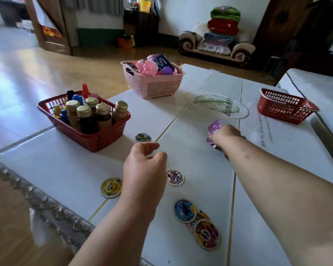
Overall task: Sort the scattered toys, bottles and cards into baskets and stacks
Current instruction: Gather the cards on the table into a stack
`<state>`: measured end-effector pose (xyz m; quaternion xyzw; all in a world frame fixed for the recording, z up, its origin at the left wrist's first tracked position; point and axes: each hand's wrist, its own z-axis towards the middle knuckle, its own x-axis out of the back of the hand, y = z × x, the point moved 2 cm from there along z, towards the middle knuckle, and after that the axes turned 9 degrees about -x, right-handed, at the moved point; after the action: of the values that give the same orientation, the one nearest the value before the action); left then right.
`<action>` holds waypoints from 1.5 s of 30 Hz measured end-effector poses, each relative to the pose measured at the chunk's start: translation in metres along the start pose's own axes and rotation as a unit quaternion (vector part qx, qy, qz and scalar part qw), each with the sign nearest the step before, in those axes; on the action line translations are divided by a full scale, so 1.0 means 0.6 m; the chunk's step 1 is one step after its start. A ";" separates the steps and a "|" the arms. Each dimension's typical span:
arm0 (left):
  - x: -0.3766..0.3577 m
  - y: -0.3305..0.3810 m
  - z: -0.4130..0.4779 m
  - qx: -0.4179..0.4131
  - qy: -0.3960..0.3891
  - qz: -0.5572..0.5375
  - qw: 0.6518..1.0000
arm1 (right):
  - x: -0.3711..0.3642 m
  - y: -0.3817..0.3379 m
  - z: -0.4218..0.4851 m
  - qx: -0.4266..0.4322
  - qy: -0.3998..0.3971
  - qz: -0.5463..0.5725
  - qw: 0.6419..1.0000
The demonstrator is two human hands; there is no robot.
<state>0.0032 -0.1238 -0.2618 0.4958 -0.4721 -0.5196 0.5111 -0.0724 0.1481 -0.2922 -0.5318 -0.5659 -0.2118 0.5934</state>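
Observation:
My right hand (224, 136) is closed around a purple packet (215, 126) at mid-table. My left hand (144, 167) hovers above the table with curled fingers that seem to pinch a pale round card at their tips. Round picture cards lie scattered: one (143, 137) beyond my left hand, a yellow one (111, 187), a purple-white one (175, 177), and an overlapping group (197, 222) near the front. A red basket (96, 139) holds several bottles. A pink basket (154, 84) holds toys. Another red basket (284, 110) stands at the right.
The white table (65, 166) has a patterned edge at the left front. A printed leaf oval (217, 104) marks its middle. Beyond lie a wooden floor, a small sofa with stacked blankets (222, 29) and dark furniture.

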 end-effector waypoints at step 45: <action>-0.100 0.018 -0.142 -0.095 -0.142 0.176 0.969 | 0.215 0.375 -0.145 0.102 0.027 0.029 0.994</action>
<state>0.0881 -0.0629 -0.2543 0.2750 -0.5686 -0.5290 0.5667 0.1931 0.1951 -0.2466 -0.4792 -0.5524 -0.1498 0.6654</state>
